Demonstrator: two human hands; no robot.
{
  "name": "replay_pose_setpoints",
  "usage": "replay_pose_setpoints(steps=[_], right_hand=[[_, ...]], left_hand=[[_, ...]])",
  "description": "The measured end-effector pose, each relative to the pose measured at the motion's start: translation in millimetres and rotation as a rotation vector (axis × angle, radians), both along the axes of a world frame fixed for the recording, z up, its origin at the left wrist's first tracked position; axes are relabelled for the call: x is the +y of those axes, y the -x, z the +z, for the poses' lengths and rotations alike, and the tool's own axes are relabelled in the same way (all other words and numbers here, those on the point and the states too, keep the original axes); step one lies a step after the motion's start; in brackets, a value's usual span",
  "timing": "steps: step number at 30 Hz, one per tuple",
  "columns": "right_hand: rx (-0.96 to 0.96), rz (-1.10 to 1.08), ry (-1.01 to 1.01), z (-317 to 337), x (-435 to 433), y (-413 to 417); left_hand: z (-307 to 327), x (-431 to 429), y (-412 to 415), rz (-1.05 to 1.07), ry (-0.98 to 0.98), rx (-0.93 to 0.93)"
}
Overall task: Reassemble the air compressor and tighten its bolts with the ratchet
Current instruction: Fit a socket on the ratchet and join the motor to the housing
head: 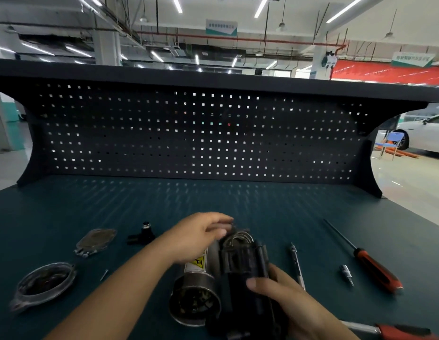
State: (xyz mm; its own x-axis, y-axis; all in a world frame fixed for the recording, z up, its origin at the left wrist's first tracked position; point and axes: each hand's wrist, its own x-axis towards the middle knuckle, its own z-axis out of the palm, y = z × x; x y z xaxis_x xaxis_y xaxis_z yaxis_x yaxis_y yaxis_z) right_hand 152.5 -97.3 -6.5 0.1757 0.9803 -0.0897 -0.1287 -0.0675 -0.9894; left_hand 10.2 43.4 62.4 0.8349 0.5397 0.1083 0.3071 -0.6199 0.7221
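1. You are steadying the compressor [220, 278] at 6 o'clock on the bench [66, 212]; it looks heavy, rigid and likely to roll.
2. Your right hand [284, 298] is clamping its fingers on the black housing, a sound hold.
3. Your left hand [201, 234] is resting loosely spread fingers over the far end.
4. It is showing a steel cylinder, open end, yellow warning label.
5. The ratchet [399, 332] is lying at 5 o'clock.

dark pegboard [189, 133] behind, red-handled screwdriver [375, 266] at right, white car [424, 136], blue chair [391, 141]
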Motion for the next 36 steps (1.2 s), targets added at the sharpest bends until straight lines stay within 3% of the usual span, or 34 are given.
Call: replay_pose_setpoints(steps=[2, 5, 10, 19, 28, 31, 34, 36], right_hand=[[-0.081, 0.034, -0.043, 3, -2, 0], [-0.120, 0.049, -0.067, 4, -6, -2], [-0.141, 0.031, -0.102, -1, -8, -4], [-0.128, 0.007, -0.154, -4, -11, -1], [-0.138, -0.007, -0.169, -7, -12, -2], [-0.133, -0.003, -0.168, -8, -13, -5], [-0.138, 0.022, -0.170, -8, -16, -10], [-0.152, 0.044, -0.174, -7, -18, -13]], left_hand=[[5, -1, -10, -0.079, 0.037, 0.029], [5, -2, -15, -0.034, 0.029, -0.071], [7, -7, -11, -0.032, 0.187, -0.192], [4, -25, -3, -0.171, 0.125, -0.299], [1, -33, 1, -0.175, -0.091, -0.236], [6, -31, 3, -0.253, -0.024, -0.211], [5, -14, 1, -0.150, 0.058, -0.301], [-2, 7, -4, 0.068, -0.018, -0.352]])
